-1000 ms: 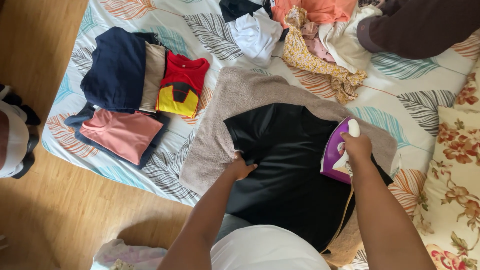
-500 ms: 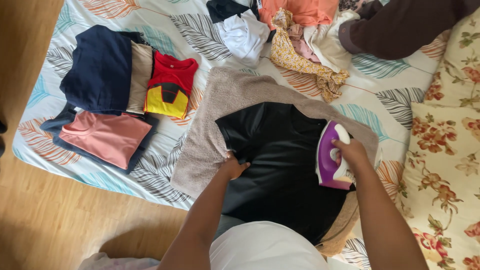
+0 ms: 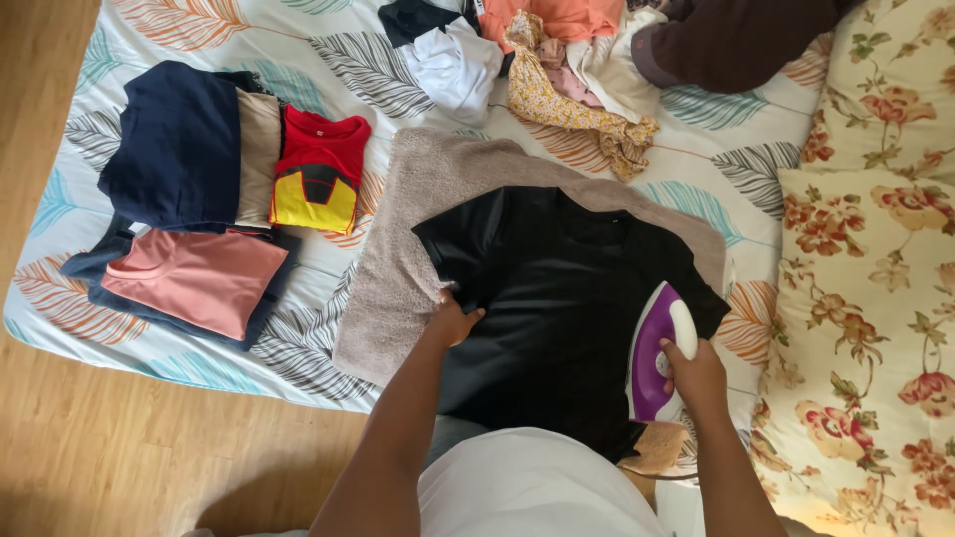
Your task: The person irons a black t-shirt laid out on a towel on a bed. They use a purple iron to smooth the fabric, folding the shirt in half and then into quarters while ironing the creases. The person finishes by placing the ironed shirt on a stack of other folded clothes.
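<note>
The black T-shirt [image 3: 557,308] lay flat on a beige towel [image 3: 418,229], collar away from the person. The left hand [image 3: 453,323] pinned its left sleeve edge. The right hand [image 3: 693,376] gripped the purple iron [image 3: 655,353] on the shirt's right side.

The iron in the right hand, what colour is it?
The iron is purple with a white handle, seen in the head view.

Floor-level sleeping area, daylight.
Leaf-print mattress [image 3: 328,65] on wood-plank floor [image 3: 119,447]; floral cushions [image 3: 875,259] along one side.
</note>
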